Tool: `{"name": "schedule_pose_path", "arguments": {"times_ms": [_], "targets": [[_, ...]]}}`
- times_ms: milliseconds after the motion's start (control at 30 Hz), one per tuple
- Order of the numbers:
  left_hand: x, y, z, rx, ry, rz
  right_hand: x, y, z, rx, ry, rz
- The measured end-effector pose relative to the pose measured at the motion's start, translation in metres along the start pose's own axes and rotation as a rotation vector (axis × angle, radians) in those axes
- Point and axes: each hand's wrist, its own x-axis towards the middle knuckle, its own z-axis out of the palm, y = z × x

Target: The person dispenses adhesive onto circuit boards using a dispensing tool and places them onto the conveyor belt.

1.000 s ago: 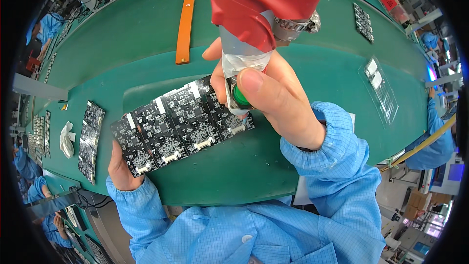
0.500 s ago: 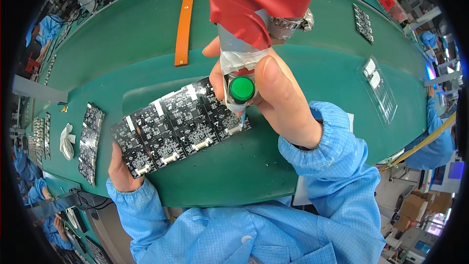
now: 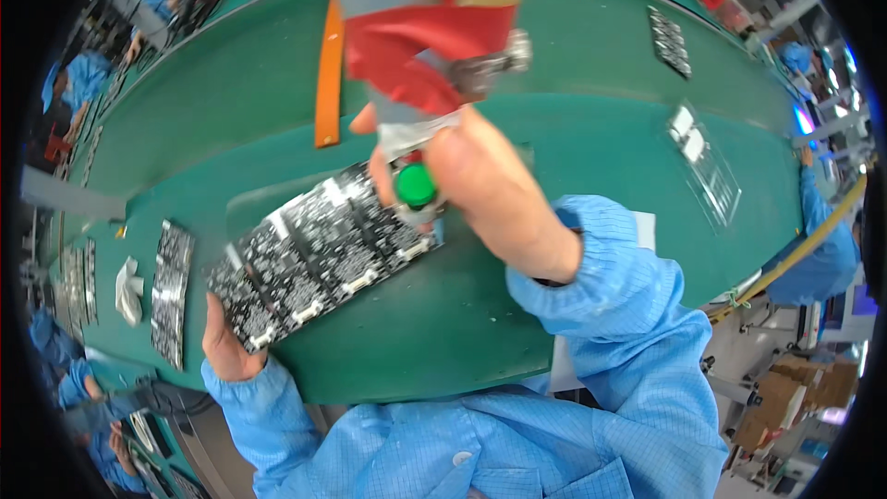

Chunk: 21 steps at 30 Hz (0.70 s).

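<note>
My left hand (image 3: 224, 348) grips the near-left corner of a long black circuit board panel (image 3: 314, 259) and holds it tilted above the green conveyor belt (image 3: 517, 129). My right hand (image 3: 485, 189) is wrapped around a grey hanging tool (image 3: 416, 83) with red tape around its body and a green button (image 3: 416, 187) at its lower end. The tool's lower end sits over the right end of the panel. My thumb lies beside the green button.
An orange strip (image 3: 329, 74) lies on the belt behind the tool. Another black board (image 3: 170, 291) and a white crumpled piece (image 3: 127, 288) lie at the left. More boards (image 3: 667, 40) and clear packets (image 3: 707, 166) lie far right. Other people in blue work around the edges.
My right thumb has slid off the green button, which now shows fully. The tool and my right hand have shifted slightly left over the panel's end.
</note>
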Motion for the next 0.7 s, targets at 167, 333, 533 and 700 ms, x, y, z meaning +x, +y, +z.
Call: {"name": "schedule_pose_path", "arguments": {"times_ms": [167,333,533,700], "targets": [[0.011,0.015,-0.012,0.029,-0.095,-0.077,-0.001,-0.004,-0.009,0.167,-0.07,-0.086],[0.065,-0.002,0.066,0.003,-0.31,-0.097,-0.002,0.008,-0.008,0.181,-0.033,-0.15],[0.179,-0.065,0.167,0.013,-1.206,-0.463,-0.001,0.005,-0.016,0.092,-0.026,-0.201],[0.221,-0.127,0.227,-0.116,-0.537,-0.313,0.007,0.014,-0.02,0.058,-0.002,-0.176]]}}
